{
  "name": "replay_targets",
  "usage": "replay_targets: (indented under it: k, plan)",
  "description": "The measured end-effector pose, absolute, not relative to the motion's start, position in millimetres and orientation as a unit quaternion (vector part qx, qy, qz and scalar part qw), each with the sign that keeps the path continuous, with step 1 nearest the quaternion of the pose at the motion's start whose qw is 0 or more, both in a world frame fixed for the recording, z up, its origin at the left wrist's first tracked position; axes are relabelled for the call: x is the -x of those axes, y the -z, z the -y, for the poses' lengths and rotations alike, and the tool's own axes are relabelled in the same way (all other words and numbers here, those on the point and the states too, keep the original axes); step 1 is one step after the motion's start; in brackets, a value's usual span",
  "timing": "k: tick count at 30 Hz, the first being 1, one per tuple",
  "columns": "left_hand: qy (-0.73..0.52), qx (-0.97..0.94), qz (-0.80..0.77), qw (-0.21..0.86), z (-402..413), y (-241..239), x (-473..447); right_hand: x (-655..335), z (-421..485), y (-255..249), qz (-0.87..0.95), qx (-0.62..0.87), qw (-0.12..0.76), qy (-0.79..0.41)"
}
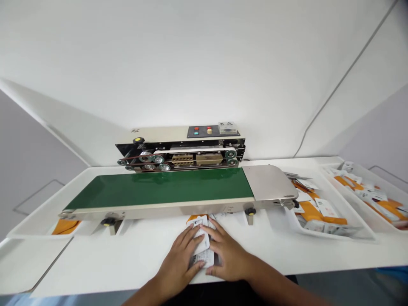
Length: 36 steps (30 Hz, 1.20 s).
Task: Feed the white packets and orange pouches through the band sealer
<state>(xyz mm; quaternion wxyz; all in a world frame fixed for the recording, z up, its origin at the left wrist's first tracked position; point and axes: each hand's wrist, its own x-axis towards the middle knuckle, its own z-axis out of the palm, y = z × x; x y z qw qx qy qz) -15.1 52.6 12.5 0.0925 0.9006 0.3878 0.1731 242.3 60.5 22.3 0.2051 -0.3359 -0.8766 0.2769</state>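
Near the table's front edge, my left hand (180,259) and my right hand (231,255) close in from both sides on a small pile of white printed packets (200,242). Fingers of both hands lie over the packets, and the thumbs press at their near end. Some orange packaging (193,217) shows at the pile's far end. Much of the pile is hidden under my fingers, so I cannot tell how many pieces it has. Just beyond my hands runs the green conveyor belt (165,187) of a band sealing machine (178,146).
On the right, a white tray (360,231) holds orange and white packets, and a second tray (328,170) beside it has more. At the left, another white tray (22,229) contains an orange piece (65,226). Black knobs (108,222) jut from the conveyor's front.
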Motion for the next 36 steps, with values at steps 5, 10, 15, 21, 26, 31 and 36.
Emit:
replay_targets:
  k: [5,10,15,21,26,31,36]
  plan:
    - [-0.187,-0.903,-0.38,0.068,-56,-6,16,-240,-60,-23,0.873,0.344,0.203,-0.279]
    - [-0.18,-0.908,-0.378,0.026,-59,-6,11,-245,-61,-13,0.874,0.34,0.219,-0.27]
    - [-0.159,-0.911,-0.381,-0.012,-55,-15,3,-260,-60,-14,0.89,0.32,0.186,-0.267]
    - [-0.124,-0.913,-0.387,-0.031,-50,-29,-2,-269,-62,-24,0.908,0.287,0.187,-0.241]
    - [-0.118,-0.913,-0.391,-0.013,-49,-35,-5,-273,-66,-23,0.922,0.257,0.18,-0.229]
    - [-0.123,-0.909,-0.397,0.013,-48,-30,-4,-271,-63,-15,0.909,0.283,0.195,-0.237]
    - [-0.142,-0.904,-0.402,0.014,-45,-21,-3,-268,-59,-9,0.883,0.312,0.25,-0.245]
